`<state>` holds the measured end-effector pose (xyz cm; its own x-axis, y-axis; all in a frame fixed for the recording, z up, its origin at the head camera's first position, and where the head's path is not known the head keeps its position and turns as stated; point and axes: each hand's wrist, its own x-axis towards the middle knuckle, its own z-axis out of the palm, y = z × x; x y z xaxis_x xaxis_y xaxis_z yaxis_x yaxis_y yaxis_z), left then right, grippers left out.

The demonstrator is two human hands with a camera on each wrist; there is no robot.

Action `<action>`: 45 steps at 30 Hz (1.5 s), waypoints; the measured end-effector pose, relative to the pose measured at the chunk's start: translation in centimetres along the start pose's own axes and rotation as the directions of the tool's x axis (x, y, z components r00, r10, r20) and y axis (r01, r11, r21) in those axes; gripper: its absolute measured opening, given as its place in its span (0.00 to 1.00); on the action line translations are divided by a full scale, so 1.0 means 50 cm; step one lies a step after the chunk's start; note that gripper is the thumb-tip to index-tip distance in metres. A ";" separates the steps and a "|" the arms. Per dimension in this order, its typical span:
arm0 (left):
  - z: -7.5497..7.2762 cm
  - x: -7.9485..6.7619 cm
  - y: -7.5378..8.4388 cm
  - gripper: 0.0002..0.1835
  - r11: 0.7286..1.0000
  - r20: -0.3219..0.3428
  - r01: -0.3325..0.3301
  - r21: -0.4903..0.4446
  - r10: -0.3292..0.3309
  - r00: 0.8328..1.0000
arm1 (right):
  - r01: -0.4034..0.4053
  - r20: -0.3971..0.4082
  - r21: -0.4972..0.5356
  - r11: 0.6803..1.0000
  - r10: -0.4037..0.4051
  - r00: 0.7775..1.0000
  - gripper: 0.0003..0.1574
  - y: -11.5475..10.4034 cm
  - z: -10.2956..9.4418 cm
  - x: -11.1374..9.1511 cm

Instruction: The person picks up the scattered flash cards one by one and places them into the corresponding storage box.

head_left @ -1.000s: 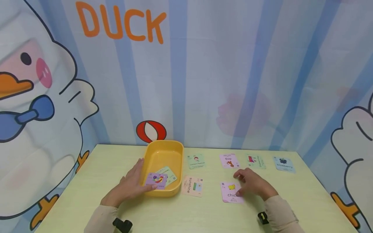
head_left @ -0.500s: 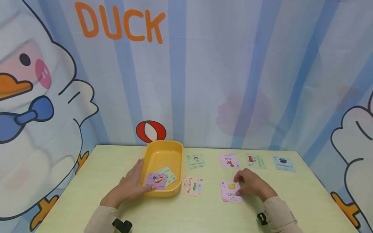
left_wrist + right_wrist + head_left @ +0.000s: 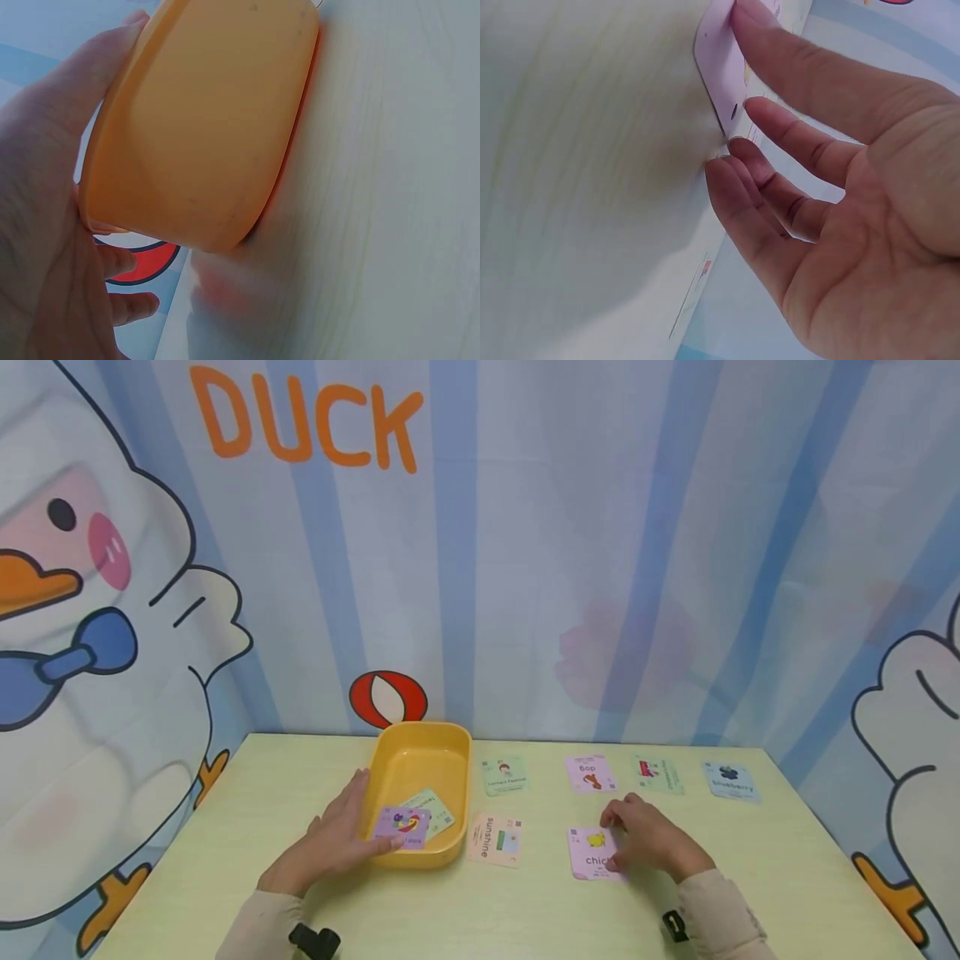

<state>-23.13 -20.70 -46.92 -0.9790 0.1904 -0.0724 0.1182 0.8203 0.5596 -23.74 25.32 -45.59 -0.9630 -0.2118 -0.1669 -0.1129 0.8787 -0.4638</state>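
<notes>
Head: I have the chick card (image 3: 588,853) on the surface (image 3: 480,910), just left of the right hand (image 3: 651,839), the nearer one. Left wrist: left hand (image 3: 49,187) grips the yellow tub (image 3: 199,135) by its rim. Right wrist: thumb touches the card, fingers loosely bent, no pinch that I can see.

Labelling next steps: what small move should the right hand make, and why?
Probably draw the fingers in to pinch the chick card: the right hand has its thumb over the card's right edge, while its other fingers are bent nearby but don't seem to grip the card yet.
</notes>
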 end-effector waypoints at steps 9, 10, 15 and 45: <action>-0.003 -0.001 0.003 0.68 1.000 -0.001 0.004 -0.006 -0.004 1.000 | 0.034 -0.010 -0.059 0.998 -0.034 0.999 0.28 -0.004 0.001 0.002; -0.002 -0.001 0.003 0.68 1.000 0.000 0.003 -0.007 -0.003 1.000 | 0.034 -0.009 -0.061 0.998 -0.035 0.999 0.28 -0.005 0.002 0.001; -0.001 -0.002 0.001 0.68 1.000 -0.003 -0.006 -0.007 0.006 1.000 | 0.030 -0.009 -0.053 0.998 -0.030 1.000 0.28 -0.003 0.004 0.000; 0.002 -0.001 -0.002 0.69 1.000 -0.008 0.000 0.005 0.000 1.000 | 0.010 0.014 0.121 0.993 -0.012 1.000 0.27 0.014 0.007 0.005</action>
<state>-23.07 -20.73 -47.08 -0.9803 0.1864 -0.0656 0.1193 0.8227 0.5558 -23.97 25.75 -46.28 -0.9580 -0.2284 -0.1736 -0.0922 0.8181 -0.5676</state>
